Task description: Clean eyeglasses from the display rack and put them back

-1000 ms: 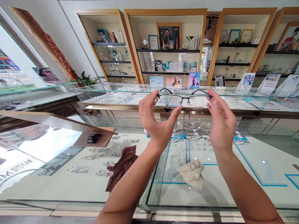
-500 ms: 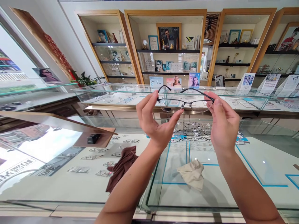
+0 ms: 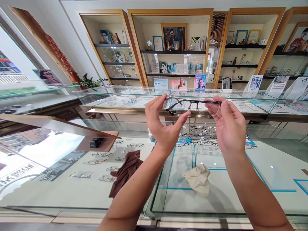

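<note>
I hold a pair of thin black-framed glasses [image 3: 192,104] up in front of me, above a glass display counter [image 3: 216,199]. My left hand [image 3: 163,126] pinches the frame's left end between fingers and thumb. My right hand [image 3: 227,126] grips the right end the same way. The temples appear folded in behind the lenses. Below my hands lie a beige cleaning cloth [image 3: 197,178] and a brown cloth [image 3: 125,170] on the counter top.
Several spectacle frames [image 3: 199,133] lie grouped on the counter beyond my hands, near a small bottle [image 3: 150,136]. A second glass counter [image 3: 134,99] stands further back, with leaflet stands [image 3: 255,83]. Wooden wall shelves [image 3: 173,51] hold pictures and certificates. A raised glass shelf [image 3: 48,134] is at left.
The glasses' temples, open and pointing away a second ago, have been folded in. The frame has tilted flatter and both hands have shifted slightly inward and lower.
</note>
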`<state>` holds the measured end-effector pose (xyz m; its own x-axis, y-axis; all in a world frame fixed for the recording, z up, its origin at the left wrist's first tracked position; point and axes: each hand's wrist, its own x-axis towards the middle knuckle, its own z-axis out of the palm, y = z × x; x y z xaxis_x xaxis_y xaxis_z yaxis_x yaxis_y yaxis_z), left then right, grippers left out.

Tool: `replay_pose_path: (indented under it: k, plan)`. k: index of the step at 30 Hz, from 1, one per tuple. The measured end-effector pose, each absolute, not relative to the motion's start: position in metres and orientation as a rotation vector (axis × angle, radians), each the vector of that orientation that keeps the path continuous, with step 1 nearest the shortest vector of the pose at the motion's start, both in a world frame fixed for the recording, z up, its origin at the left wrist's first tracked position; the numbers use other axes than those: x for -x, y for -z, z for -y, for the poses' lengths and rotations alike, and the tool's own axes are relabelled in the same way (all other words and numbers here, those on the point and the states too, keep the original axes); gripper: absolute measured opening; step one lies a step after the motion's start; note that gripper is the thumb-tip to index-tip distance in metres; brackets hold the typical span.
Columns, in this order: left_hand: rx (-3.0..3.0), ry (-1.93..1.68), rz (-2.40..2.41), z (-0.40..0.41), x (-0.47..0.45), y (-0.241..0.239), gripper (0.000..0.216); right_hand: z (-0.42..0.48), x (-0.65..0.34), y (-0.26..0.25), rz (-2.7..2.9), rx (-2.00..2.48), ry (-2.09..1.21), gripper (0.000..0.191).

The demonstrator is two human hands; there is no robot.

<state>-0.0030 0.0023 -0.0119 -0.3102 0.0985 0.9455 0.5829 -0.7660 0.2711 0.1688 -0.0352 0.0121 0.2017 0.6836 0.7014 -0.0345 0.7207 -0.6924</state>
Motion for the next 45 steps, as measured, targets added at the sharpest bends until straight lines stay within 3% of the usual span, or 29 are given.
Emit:
replay_pose_path:
  k: [27,36,45]
  plan:
    - [1.607,2.118,1.025,0.017,0.000,0.008,0.063,0.017,-0.175,-0.006,1.224,0.640,-0.837,0.039]
    - [1.744,2.316,1.067,0.008,0.001,0.011,0.062,0.023,-0.175,-0.010,1.213,0.655,-0.752,0.036]
    - [1.890,2.667,0.800,-0.006,0.001,0.014,0.074,0.028,-0.174,-0.012,1.192,0.676,-0.700,0.035]
